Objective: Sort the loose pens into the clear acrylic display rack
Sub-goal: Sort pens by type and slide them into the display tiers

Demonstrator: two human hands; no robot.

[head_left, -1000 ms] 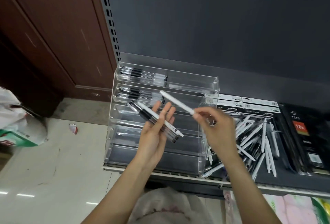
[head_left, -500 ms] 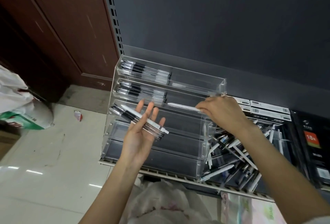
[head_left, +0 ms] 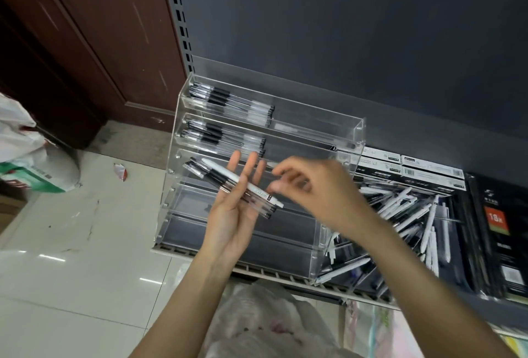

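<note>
The clear acrylic rack (head_left: 360, 129) stands on the shelf, and its top two tiers hold black pens (head_left: 228, 102). A pale pen (head_left: 288, 128) lies alone further right in an upper tier. In front of the rack's middle tiers, my left hand (head_left: 228, 223) holds a bundle of black pens (head_left: 213, 179) with one white pen (head_left: 243, 183) on top, its fingers straight. My right hand (head_left: 317, 192) is blurred and holds nothing. Its loosely curled fingertips are close to the near end of that white pen. A pile of loose white pens (head_left: 400, 206) lies to the right of the rack.
Boxed pen packs (head_left: 423, 170) line the back of the shelf behind the pile. Dark packaged goods (head_left: 498, 229) lie at the far right. The shelf's front edge (head_left: 274, 273) runs below the rack. Plastic bags (head_left: 257, 326) sit underneath, and another bag (head_left: 28, 169) lies on the tiled floor at left.
My right hand carried a white pen to the rack's upper tiers, let it go, and came back empty toward my left hand. My left hand kept holding its bundle.
</note>
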